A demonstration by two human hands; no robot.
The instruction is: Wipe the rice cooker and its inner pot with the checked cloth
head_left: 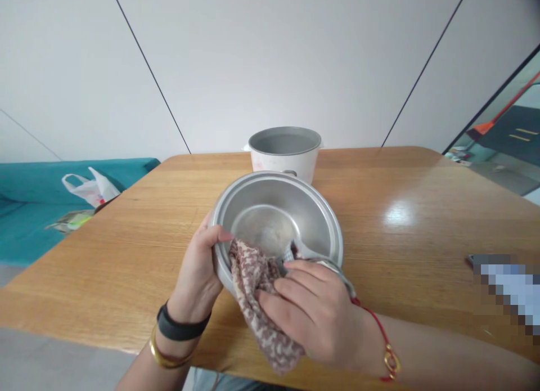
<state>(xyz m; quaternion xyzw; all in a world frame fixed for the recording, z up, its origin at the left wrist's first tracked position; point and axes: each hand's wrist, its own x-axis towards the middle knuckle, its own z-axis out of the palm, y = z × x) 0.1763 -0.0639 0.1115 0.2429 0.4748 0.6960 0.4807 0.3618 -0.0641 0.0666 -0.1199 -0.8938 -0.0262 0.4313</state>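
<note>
A shiny silver metal pot [274, 205], round and shallow-looking, is tilted toward me above the table's near half. My left hand [202, 261] is closed around its left side, thumb over the rim and fingers behind. A brown-and-cream patterned cloth [257, 273] hangs over the near rim and reaches inside. My right hand [312, 306] is closed on this cloth at the pot's near right side and presses it against the inner wall. Part of the cloth is hidden under the fingers. Just behind stands a white rice cooker body [287, 166] with a grey inside, its top uncovered.
The wooden table [169, 222] runs back to a pale panelled wall [274, 59]. At its right edge lies a flat, pixelated object [506, 284]. To the left, a teal sofa [34, 233] carries a white plastic bag [93, 188].
</note>
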